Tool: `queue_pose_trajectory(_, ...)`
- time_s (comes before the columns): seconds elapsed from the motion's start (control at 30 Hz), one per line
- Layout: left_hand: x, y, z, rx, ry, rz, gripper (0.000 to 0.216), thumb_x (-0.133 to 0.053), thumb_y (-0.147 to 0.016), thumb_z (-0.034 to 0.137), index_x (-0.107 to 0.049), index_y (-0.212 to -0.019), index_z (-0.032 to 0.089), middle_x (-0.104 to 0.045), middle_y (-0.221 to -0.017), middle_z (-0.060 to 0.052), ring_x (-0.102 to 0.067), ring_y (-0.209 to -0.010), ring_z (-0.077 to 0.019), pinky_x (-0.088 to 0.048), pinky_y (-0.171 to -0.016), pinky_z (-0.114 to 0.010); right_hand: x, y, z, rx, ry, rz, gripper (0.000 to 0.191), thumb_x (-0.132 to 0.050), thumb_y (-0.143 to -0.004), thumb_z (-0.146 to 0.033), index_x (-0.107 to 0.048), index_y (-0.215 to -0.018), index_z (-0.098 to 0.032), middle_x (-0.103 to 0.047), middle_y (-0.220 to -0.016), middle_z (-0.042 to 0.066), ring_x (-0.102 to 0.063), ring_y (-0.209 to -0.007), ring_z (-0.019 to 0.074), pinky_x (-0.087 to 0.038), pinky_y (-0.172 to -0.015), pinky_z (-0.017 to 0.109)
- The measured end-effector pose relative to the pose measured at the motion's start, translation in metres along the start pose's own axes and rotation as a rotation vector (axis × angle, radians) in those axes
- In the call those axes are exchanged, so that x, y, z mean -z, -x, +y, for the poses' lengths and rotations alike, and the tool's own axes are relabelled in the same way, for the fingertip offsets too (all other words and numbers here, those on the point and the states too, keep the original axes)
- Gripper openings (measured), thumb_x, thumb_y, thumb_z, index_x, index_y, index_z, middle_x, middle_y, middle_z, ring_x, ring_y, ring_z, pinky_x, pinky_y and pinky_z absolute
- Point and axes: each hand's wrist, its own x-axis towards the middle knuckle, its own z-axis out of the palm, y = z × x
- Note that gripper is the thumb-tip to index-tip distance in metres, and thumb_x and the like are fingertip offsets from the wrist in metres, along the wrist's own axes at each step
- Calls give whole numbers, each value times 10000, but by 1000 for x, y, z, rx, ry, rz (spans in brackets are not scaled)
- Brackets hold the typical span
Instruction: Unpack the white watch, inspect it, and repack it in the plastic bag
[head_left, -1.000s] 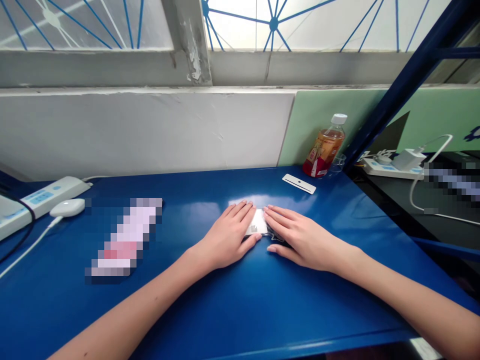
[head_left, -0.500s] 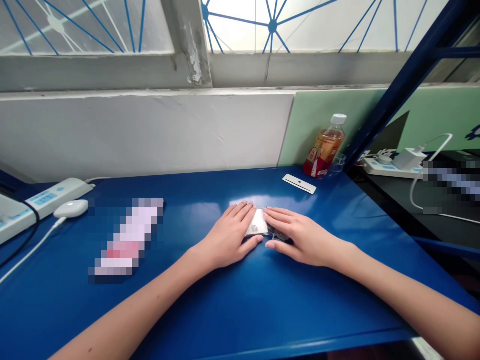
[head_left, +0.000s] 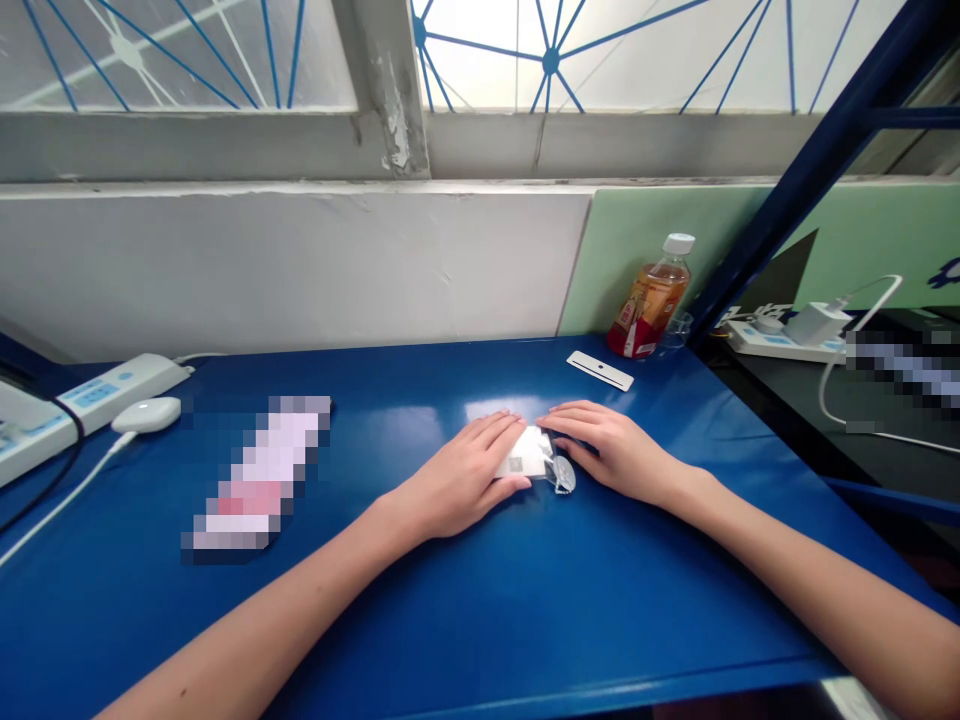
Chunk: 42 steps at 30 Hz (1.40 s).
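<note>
On the blue desk lies a small flat white packet with a square printed code, apparently in clear plastic. My left hand rests flat over its left part, fingers stretched out and thumb along the near edge. My right hand is at the packet's upper right corner, fingers extended and slightly bent, thumb apart from them. Whether its fingertips touch the plastic I cannot tell. A round silvery piece shows at the packet's right end, just below my right thumb; its kind is unclear.
A drink bottle with a white cap stands at the back right, behind a thin white strip. To the left are a blurred-out flat object, a white charger puck with cable, and a power strip.
My right hand has moved slightly up and to the right, off the packet's right end. The round silvery piece is now uncovered. My left hand stays on the packet.
</note>
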Motion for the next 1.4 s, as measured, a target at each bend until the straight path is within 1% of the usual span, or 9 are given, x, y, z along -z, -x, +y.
queue_pose_trajectory(0.17, -1, 3, 0, 42, 53, 52, 628, -426, -1011, 457, -226, -1523, 154, -357, -1548, -184, -301, -1455, -301, -337, -1154, -502, 12, -1, 5, 85, 55, 32, 223, -527, -969, -203, -722, -1070, -163, -750, -950, 106, -682, -881, 234, -567, -777, 374)
queue_pose_trajectory(0.33, -3, 5, -1, 73, 121, 135, 653, -415, -1009, 306, -79, -1554, 178, -297, -1578, -175, -288, -1462, -284, -325, -1168, -504, 28, -1, 7, 137, 86, 100, 195, -560, -959, -203, -733, -1045, -182, -738, -925, 97, -668, -837, 221, -551, -749, 366)
queue_pose_trajectory(0.43, -4, 5, -2, 119, 147, 194, 624, -361, -1012, 235, -60, -1557, 201, -324, -1564, -170, -315, -1450, -286, -323, -1162, -533, 34, -1, 2, 70, -30, 207, 169, -590, -943, -213, -739, -1023, -207, -723, -906, 82, -664, -798, 202, -556, -720, 351)
queue_pose_trajectory(0.57, -5, 4, -3, 189, 172, 257, 567, -321, -1025, 224, -111, -1551, 201, -375, -1530, -174, -358, -1427, -285, -341, -1149, -544, 35, -2, -7, -129, -214, 407, 121, -629, -919, -258, -741, -964, -247, -682, -895, 63, -649, -788, 202, -562, -712, 367)
queue_pose_trajectory(0.63, -5, 3, -4, 207, 180, 262, 542, -310, -1028, 228, -143, -1542, 188, -378, -1527, -176, -363, -1424, -280, -346, -1149, -535, 35, -3, -9, -215, -296, 441, 116, -632, -916, -293, -740, -915, -250, -673, -877, 59, -645, -795, 212, -561, -730, 381)
queue_pose_trajectory(0.9, 1, 4, 3, 143, 136, 319, 501, -376, -1016, 287, -269, -1494, 184, -420, -1491, -157, -390, -1402, -280, -369, -1148, -474, 31, -7, -7, -415, -519, 444, 201, -667, -883, -356, -721, -754, -212, -701, -790, 43, -635, -756, 207, -524, -691, 350)
queue_pose_trajectory(1.1, 1, 4, 6, -59, 51, 390, 825, -628, -890, 460, -166, -1528, 214, -238, -1582, -189, -323, -1431, -351, -369, -1134, -506, 21, -8, -11, -452, -537, 415, 205, -662, -880, -356, -742, -771, -202, -720, -767, 37, -644, -715, 194, -515, -647, 318)
queue_pose_trajectory(1.23, -1, 1, 5, -141, 12, 306, 983, -717, -803, 557, -159, -1531, 204, -298, -1558, -199, -313, -1436, -356, -341, -1151, -508, 13, -8, -12, -494, -554, 347, 241, -642, -886, -381, -748, -801, -182, -736, -772, 46, -665, -705, 202, -533, -648, 323)
queue_pose_trajectory(1.4, 0, -1, 5, -29, 84, 176, 957, -768, -745, 503, -278, -1499, 176, -409, -1489, -190, -379, -1391, -356, -370, -1134, -494, 6, -6, -5, -509, -494, 187, 265, -582, -922, -390, -740, -955, -179, -752, -914, 80, -705, -826, 237, -579, -714, 357)
